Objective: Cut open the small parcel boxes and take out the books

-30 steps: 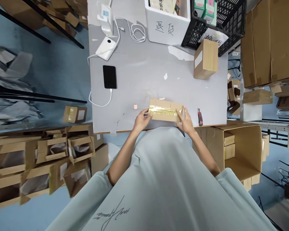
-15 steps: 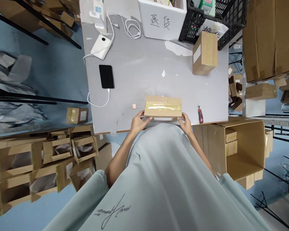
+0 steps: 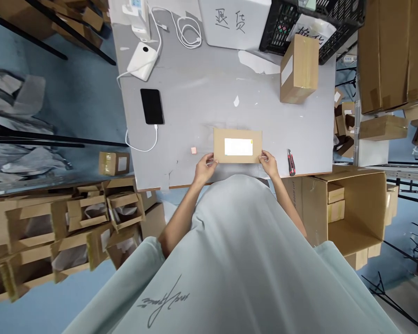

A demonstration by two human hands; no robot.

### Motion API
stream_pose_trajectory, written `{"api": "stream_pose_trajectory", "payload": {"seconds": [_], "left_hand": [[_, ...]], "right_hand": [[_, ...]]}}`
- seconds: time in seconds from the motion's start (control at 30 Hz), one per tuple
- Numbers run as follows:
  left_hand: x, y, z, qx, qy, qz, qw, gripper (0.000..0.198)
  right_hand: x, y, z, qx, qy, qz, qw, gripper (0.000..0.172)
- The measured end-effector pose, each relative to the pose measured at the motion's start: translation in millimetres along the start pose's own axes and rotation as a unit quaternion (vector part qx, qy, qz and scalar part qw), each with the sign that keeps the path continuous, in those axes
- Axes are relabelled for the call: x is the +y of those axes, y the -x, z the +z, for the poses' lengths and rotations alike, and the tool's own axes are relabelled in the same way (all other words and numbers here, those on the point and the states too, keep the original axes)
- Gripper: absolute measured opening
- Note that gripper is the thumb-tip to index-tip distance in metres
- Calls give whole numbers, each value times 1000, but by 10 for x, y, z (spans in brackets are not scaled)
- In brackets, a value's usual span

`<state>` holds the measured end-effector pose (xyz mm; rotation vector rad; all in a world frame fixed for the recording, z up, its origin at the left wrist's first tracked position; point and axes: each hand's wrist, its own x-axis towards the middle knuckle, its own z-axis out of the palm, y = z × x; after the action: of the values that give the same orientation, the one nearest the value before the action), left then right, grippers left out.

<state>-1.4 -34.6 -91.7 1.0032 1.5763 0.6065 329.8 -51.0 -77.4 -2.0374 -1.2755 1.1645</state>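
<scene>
A small cardboard box (image 3: 220, 146) is at the near edge of the grey table (image 3: 195, 102), with its white-labelled face turned up toward me. My left hand (image 3: 205, 168) grips its lower left corner between thumb and fingers. At the lower right corner, my right hand (image 3: 269, 163) pinches the box in the same way. A red and black utility knife (image 3: 291, 162) lies on the table to the right of my right hand. Left of the box is a small pinkish square (image 3: 194, 150).
A taller cardboard box (image 3: 299, 69) stands at the back right, before a black crate (image 3: 278, 32) and a white bin (image 3: 233, 39). A black phone (image 3: 152, 106) on a cable lies left. A large open carton (image 3: 358, 232) stands right, below table height.
The box has been tipped over: its taped side faced up before, and now the labelled side does. Both hands stay on its ends. The view has shifted slightly.
</scene>
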Motion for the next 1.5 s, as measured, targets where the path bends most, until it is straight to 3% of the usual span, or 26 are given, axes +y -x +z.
{"api": "stream_pose_trajectory", "payload": {"seconds": [0.2,0.33,0.47,0.63,0.83,0.97,1.1,1.27,1.5], "left_hand": [[-180,62,-34,-32,13,-18,999,52],[-263,61,-28,-53,17,-38,998,61],[-313,32,6,-53,14,-45,997,61],[-305,-9,81,-42,7,-45,998,62],[-212,63,45,-21,-1,-17,1000,47],[-62,203,-22,25,17,63,998,37],[135,286,-64,82,16,131,988,36],[230,251,-90,121,-4,120,985,38],[93,186,-74,115,3,91,989,33]], "right_hand": [[160,138,41,28,-72,29,997,67],[192,248,67,6,-115,56,992,76],[190,324,129,-6,-146,55,988,89],[192,359,262,22,-144,93,985,111],[175,431,248,43,-114,63,991,87],[52,525,89,101,-129,12,986,79],[-198,545,-95,156,-131,-24,979,60],[-423,419,-196,163,-113,-37,979,49],[-313,328,-5,133,-127,13,983,50]]}}
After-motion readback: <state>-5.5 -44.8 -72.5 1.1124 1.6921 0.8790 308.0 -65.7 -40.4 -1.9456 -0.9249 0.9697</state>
